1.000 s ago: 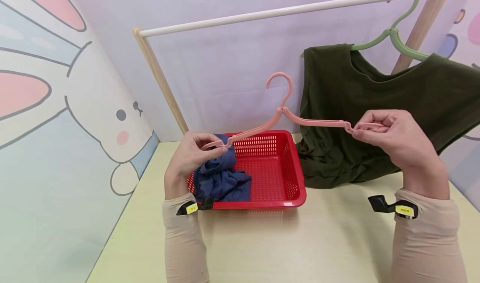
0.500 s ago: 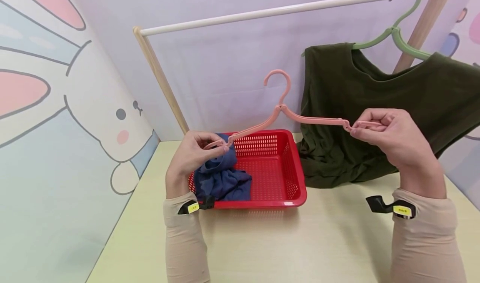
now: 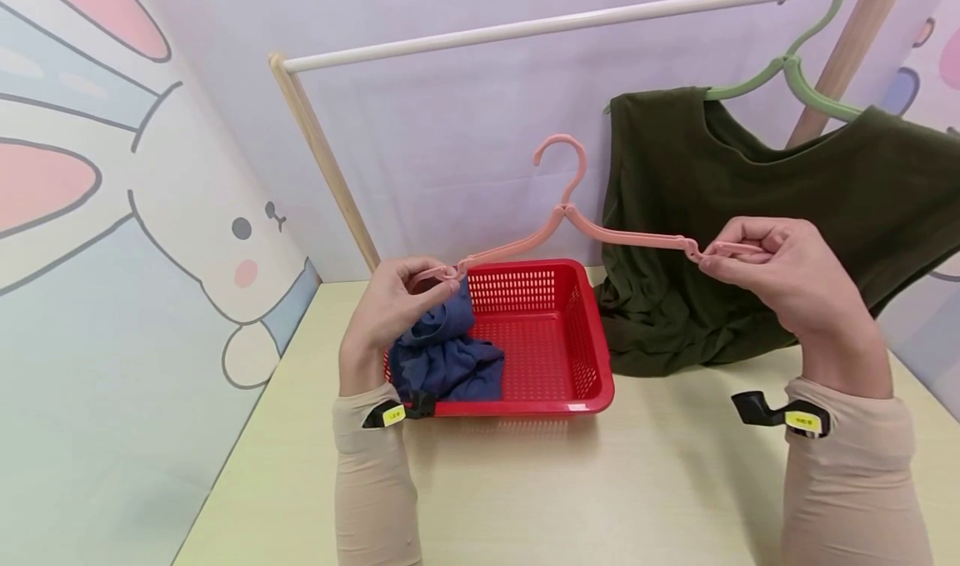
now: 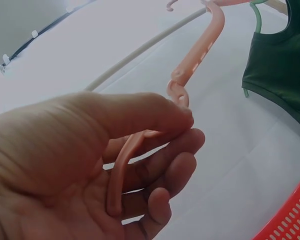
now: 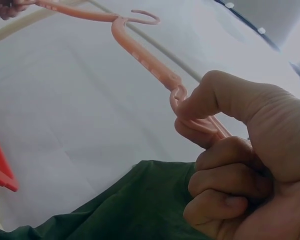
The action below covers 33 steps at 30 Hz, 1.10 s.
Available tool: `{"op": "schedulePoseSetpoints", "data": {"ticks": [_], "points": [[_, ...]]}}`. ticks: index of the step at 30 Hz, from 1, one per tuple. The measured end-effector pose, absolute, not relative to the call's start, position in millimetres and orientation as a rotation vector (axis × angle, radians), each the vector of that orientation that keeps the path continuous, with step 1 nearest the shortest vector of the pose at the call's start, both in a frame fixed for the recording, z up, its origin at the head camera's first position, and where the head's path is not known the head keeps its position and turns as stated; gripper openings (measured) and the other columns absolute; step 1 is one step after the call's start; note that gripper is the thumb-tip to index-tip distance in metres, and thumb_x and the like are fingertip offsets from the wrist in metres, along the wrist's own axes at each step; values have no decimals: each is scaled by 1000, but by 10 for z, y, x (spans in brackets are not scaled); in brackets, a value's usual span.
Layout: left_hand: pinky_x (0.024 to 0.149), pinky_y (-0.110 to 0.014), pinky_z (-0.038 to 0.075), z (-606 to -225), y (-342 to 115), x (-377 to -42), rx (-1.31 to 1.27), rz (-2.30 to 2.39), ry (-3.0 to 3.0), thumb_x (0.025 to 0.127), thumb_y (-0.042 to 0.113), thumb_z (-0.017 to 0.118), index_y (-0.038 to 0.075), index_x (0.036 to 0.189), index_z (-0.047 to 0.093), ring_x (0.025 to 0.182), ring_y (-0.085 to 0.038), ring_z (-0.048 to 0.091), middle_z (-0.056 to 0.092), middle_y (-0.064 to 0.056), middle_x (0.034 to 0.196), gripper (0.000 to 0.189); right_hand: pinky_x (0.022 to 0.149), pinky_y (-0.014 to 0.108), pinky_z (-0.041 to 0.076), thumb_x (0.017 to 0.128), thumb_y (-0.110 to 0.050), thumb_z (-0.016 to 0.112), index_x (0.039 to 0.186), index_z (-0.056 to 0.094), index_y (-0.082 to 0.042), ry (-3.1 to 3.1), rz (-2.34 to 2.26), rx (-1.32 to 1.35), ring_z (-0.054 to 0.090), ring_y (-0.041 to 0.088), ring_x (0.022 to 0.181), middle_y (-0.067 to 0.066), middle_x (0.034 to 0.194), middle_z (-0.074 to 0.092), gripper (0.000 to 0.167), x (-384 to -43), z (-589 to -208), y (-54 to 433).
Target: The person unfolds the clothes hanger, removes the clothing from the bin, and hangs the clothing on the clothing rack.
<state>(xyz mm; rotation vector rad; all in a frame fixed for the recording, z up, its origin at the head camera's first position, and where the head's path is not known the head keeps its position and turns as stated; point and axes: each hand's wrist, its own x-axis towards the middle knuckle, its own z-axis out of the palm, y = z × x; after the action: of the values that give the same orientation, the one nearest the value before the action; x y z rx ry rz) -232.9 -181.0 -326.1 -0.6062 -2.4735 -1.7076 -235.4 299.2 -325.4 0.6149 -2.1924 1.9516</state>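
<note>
A pink plastic hanger [image 3: 564,209] with a jointed middle is stretched between my two hands, its hook pointing up. My left hand [image 3: 393,299] pinches one end between thumb and fingers, and the end piece [image 4: 118,182] lies across the fingers in the left wrist view. At the other end my right hand [image 3: 776,270] pinches the notched tip, with the remaining fingers curled in toward the palm [image 5: 225,187]. Below the left hand, crumpled blue cloth [image 3: 450,358] fills the left part of a red basket [image 3: 600,383].
Behind stands a rack with a white rail [image 3: 480,37] and wooden posts. A dark green sleeveless top [image 3: 697,216] hangs at right on a green hanger [image 3: 813,91], its hem on the pale tabletop [image 3: 525,483]. A rabbit-printed panel [image 3: 150,216] stands at left.
My left hand has risen slightly and moved a little right with its end of the hanger, and the hanger's middle sits slightly higher. My right hand has barely moved.
</note>
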Motion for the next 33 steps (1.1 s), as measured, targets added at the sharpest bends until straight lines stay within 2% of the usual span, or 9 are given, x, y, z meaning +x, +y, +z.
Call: {"op": "schedulePoseSetpoints", "data": {"ticks": [5, 8, 11, 16, 22, 24, 28, 31, 33], "points": [[91, -28, 62, -3275, -1783, -2340, -602, -1684, -2480, 104, 11, 80, -2, 116, 79, 110, -51, 72, 78, -11, 113, 18, 65, 26, 49, 97, 11, 78, 96, 74, 9, -2305, 1802, 586, 52, 14, 68, 1, 67, 64, 5, -2341, -3249, 2989], [91, -29, 63, -3278, -1779, -2339, -586, -1692, -2453, 103, 12, 82, 1, 112, 80, 109, -53, 72, 79, -9, 111, 14, 65, 28, 48, 99, 6, 79, 99, 75, 6, -2404, 1658, 572, 51, 16, 70, 1, 68, 60, 4, -2334, -3245, 2998], [91, -30, 63, -3282, -1793, -2340, -583, -1690, -2434, 102, 11, 83, 2, 111, 81, 108, -49, 74, 79, -9, 111, 13, 68, 26, 51, 100, 0, 81, 105, 78, 1, -2484, 1563, 553, 58, 17, 75, 2, 77, 68, 5, -2336, -3245, 3012], [91, -30, 63, -3289, -1828, -2342, -608, -1678, -2446, 102, 9, 82, 1, 108, 80, 105, -38, 77, 78, -11, 111, 10, 82, 14, 57, 102, -8, 82, 136, 76, -11, -2552, 1523, 535, 75, 9, 97, -3, 113, 82, 35, -2338, -3243, 3040], [92, -29, 62, -3290, -1809, -2339, -626, -1689, -2462, 102, 9, 82, 2, 108, 80, 108, -48, 74, 77, -12, 112, 10, 92, 10, 54, 103, -6, 79, 158, 63, -18, -2446, 1533, 539, 72, 3, 121, -10, 144, 72, 58, -2315, -3213, 3045], [91, -29, 62, -3296, -1787, -2343, -624, -1671, -2481, 102, 10, 82, 2, 109, 81, 107, -48, 74, 77, -12, 111, 11, 86, 11, 55, 103, -4, 78, 158, 64, -17, -2385, 1580, 512, 71, 4, 122, -9, 148, 70, 58, -2296, -3199, 3030], [84, -27, 60, -3312, -1730, -2361, -631, -1611, -2521, 101, 11, 83, 3, 109, 81, 101, -48, 74, 78, -9, 106, 11, 57, 21, 48, 103, -1, 78, 153, 67, -10, -2267, 1725, 481, 71, 8, 107, -5, 145, 73, 53, -2256, -3168, 2984], [79, -27, 59, -3324, -1680, -2378, -658, -1578, -2532, 101, 11, 84, 4, 108, 82, 97, -48, 74, 79, -9, 102, 10, 53, 23, 49, 103, -1, 78, 150, 69, -7, -2251, 1753, 487, 71, 9, 103, -4, 141, 75, 49, -2241, -3151, 2914], [77, -27, 58, -3328, -1642, -2387, -678, -1567, -2538, 100, 12, 84, 5, 107, 82, 97, -45, 74, 80, -8, 101, 9, 58, 23, 57, 102, -2, 79, 148, 70, -7, -2268, 1762, 489, 73, 10, 102, -3, 138, 75, 47, -2235, -3144, 2844]]}}
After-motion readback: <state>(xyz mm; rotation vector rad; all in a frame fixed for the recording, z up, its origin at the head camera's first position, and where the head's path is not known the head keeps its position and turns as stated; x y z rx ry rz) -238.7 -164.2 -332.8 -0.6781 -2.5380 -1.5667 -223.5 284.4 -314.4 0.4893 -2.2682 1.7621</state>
